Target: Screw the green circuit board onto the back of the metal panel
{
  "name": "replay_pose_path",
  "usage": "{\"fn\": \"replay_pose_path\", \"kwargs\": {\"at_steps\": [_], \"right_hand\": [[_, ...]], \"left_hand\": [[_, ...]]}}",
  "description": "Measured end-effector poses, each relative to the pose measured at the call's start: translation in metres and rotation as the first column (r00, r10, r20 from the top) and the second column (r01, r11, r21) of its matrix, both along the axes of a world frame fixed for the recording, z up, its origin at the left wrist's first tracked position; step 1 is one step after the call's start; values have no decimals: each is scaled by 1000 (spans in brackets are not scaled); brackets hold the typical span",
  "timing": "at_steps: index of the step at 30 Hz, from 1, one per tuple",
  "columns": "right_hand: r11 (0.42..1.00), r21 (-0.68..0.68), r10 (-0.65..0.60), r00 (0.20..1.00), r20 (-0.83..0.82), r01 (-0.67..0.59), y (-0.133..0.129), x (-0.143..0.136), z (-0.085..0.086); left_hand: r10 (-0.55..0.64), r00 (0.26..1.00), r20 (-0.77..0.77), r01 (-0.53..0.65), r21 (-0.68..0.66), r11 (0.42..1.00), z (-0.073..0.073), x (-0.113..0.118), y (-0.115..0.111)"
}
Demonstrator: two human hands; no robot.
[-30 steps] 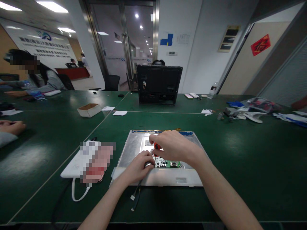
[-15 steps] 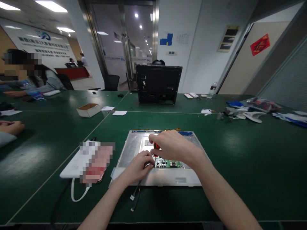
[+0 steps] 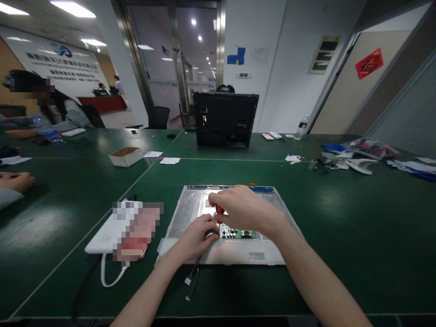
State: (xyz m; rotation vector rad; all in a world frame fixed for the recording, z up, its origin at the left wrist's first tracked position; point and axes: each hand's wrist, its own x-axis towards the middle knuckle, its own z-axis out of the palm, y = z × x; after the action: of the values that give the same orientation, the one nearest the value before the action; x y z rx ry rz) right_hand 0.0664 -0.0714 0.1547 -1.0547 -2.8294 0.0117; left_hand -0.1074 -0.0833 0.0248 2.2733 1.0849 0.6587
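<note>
Right fingers (image 3: 222, 198) grip a red screwdriver (image 3: 220, 210) at the circuit board (image 3: 248, 234), seemingly mid-turn; left fingers (image 3: 207, 218) curl, hold unclear; further turning would need steady pressure

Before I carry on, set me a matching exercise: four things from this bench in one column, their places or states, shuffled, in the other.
Things
1. Open box
2. Red handle
3. Circuit board
4. Black housing

Places or states
A. Green, lying on the metal panel
B. Upright, near the far edge of the table
C. Left of the white papers, with pale sides
D. Between the fingers of the right hand, partly hidden

Right pairs: 1-C, 2-D, 3-A, 4-B
</note>
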Motion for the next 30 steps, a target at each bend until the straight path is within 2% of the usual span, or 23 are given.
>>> {"fn": "replay_pose_path", "kwargs": {"at_steps": [4,10,20,26,30], "right_hand": [[1000,11,-28,1000,0,28,1,2,-2],[999,19,26,999,-41,-25,-2,3,-1],[1000,-1,4,1000,-30,-4,2,1,-3],[998,-15,67,996,-51,-68,-1,5,-3],[999,-27,46,998,-38,-47,0,2,-2]], "left_hand": [[6,1000,-11,-6,-2,1000,-1,-1,1],[-6,1000,5,6,26,1000,-7,-2,4],[19,1000,-24,-19,7,1000,-3,0,1],[-15,1000,2,15,22,1000,-5,-1,2],[-13,1000,2,13,14,1000,-2,0,1]]}}
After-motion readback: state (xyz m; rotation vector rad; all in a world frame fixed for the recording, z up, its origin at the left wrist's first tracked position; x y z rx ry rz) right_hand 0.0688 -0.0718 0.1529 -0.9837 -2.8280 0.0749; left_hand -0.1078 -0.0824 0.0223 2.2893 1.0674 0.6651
